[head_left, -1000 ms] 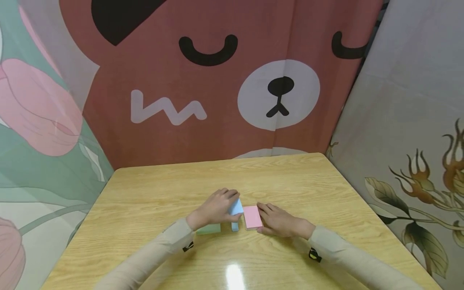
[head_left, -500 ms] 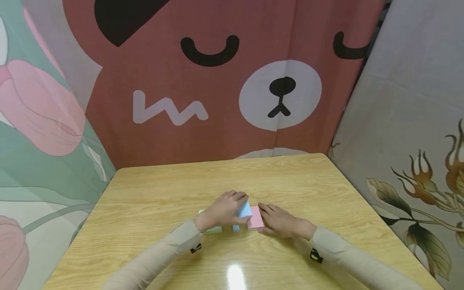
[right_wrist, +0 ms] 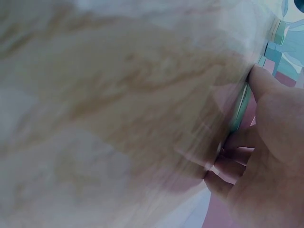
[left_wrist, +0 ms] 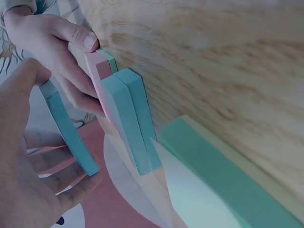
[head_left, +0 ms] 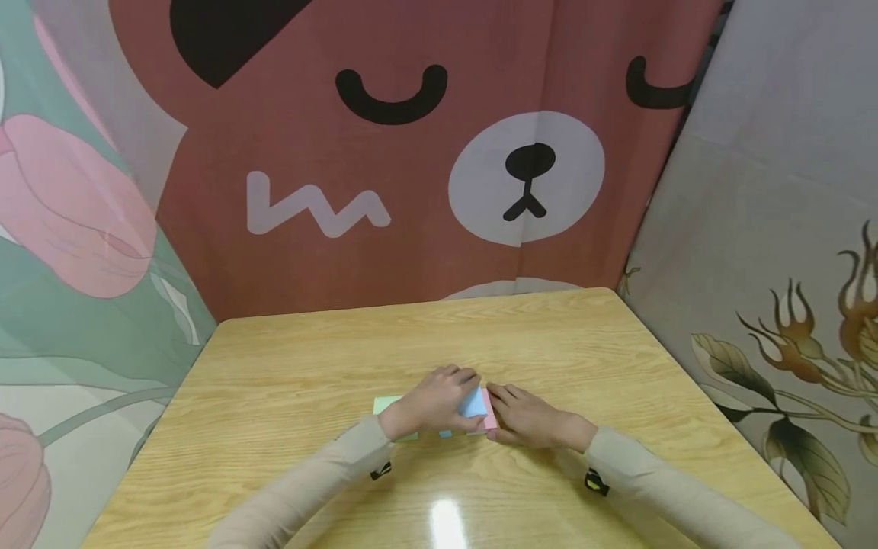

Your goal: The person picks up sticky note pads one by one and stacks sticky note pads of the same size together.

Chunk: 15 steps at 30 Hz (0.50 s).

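Note:
My left hand [head_left: 435, 400] pinches a blue sticky note pad [left_wrist: 71, 130] between thumb and fingers, raised off the table. In the head view this blue pad overlaps the pink sticky note pad [head_left: 490, 415]. My right hand [head_left: 524, 415] grips the pink pad at its edges, thumb on the near side and fingers on the far side. Under the pink pad lies a thin green pad [left_wrist: 108, 59]. Two stacked blue pads [left_wrist: 130, 118] stand on the table beside the pink one, mostly hidden by my left hand in the head view.
Farther left lies a green sticky note pad [head_left: 386, 404], with a pale yellow pad [left_wrist: 247, 166] beneath it. All of this rests on a wood-grain table [head_left: 309, 358]. A printed bear curtain [head_left: 411, 267] hangs behind the table's back edge.
My left hand has carried the blue pad rightward, from beside the pink pad to over most of it. More of the green pad shows at left. My right hand stays in place.

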Motion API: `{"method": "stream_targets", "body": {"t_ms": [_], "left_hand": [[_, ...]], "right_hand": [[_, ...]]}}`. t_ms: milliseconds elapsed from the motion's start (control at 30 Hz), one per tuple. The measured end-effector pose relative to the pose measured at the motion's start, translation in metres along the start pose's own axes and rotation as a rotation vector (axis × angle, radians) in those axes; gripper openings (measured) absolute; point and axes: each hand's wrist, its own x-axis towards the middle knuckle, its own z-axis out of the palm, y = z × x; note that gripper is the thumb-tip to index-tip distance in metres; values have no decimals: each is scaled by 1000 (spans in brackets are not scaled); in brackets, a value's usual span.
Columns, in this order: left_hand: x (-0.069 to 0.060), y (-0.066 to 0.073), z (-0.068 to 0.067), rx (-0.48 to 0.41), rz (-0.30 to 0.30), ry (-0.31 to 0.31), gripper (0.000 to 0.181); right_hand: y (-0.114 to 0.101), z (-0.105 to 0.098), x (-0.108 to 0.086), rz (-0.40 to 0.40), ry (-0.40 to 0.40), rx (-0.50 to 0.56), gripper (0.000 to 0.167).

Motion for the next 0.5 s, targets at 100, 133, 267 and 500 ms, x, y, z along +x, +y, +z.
{"method": "stream_targets", "body": {"t_ms": [100, 133, 267, 500], "left_hand": [[2, 0, 2, -13, 2, -13, 69], [2, 0, 2, -22, 3, -15, 70], [5, 2, 4, -42, 19, -14, 70], [9, 4, 9, -43, 25, -24, 69]], "right_hand": [[0, -1, 0, 1, -13, 17, 66], [0, -1, 0, 1, -15, 22, 66], [0, 0, 1, 1, -19, 31, 67], [0, 1, 1, -18, -1, 7, 67]]}}
